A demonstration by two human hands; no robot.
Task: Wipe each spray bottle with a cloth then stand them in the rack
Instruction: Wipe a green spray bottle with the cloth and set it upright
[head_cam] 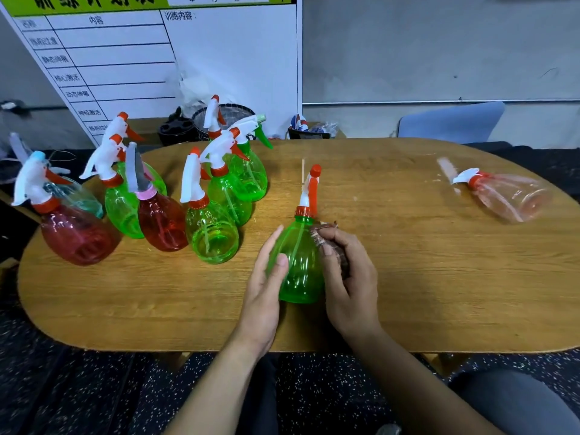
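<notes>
Upright mid-table (408,262), green spray bottle (299,262) cupped by left hand (266,296), right hand (350,277) pressing bunched cloth (326,237) against its shoulder, other bottles (157,199) clustered left.

The whiteboard (194,51) reads 训练内容, 内容, 年 月 日 周; its row labels are blurred.

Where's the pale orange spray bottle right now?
The pale orange spray bottle lies on its side at the wooden table's far right, apart from the upright bottles.
</notes>
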